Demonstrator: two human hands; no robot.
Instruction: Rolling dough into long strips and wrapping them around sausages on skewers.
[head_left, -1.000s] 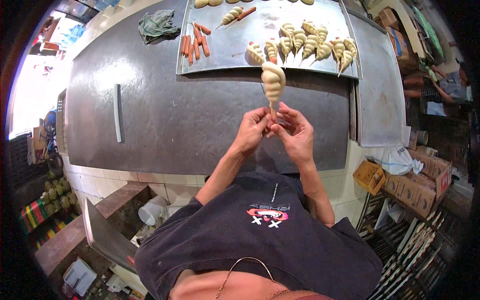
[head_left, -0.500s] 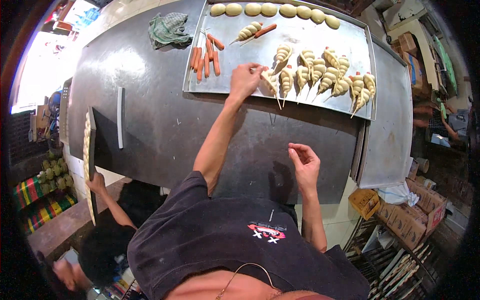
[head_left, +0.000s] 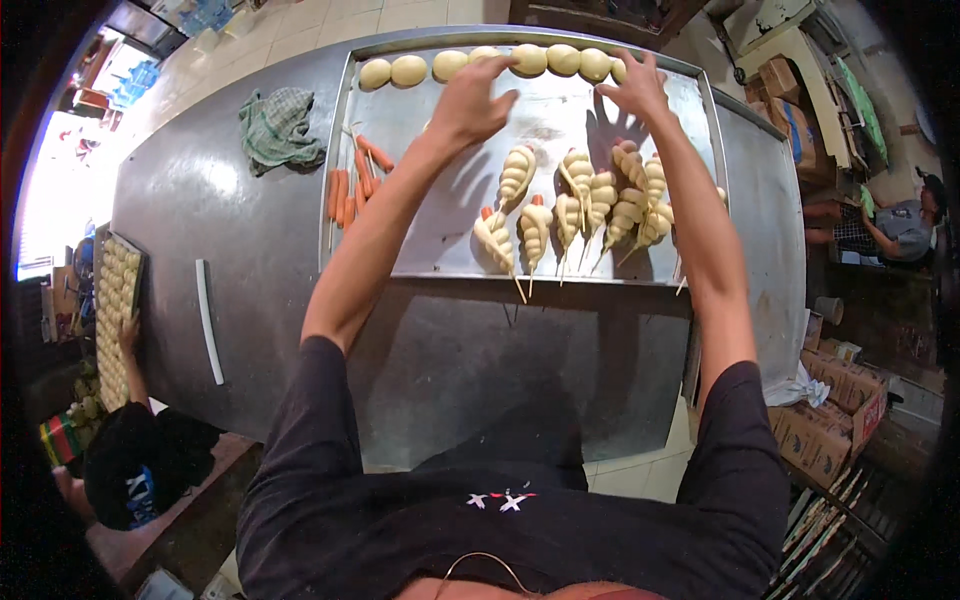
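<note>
A dark grey stone desk (head_left: 260, 260) carries a wide shiny metal tray (head_left: 440, 250). Both hands reach to its far edge, fingers spread and holding nothing: the left hand (head_left: 470, 100) and right hand (head_left: 632, 90) hover at a row of pale round dough balls (head_left: 530, 60). Nearer lie dough-wrapped skewered sausages (head_left: 575, 205), bare orange sausages (head_left: 350, 185) and a crumpled green checked cloth (head_left: 275, 125). Brown cardboard boxes (head_left: 835, 385) stand lower right.

Metal tray (head_left: 420, 250), upper centre: dull, scuffed sheen. Dough balls (head_left: 480, 62) smooth, matt. Cloth (head_left: 275, 125), upper left: crumpled woven check.
</note>
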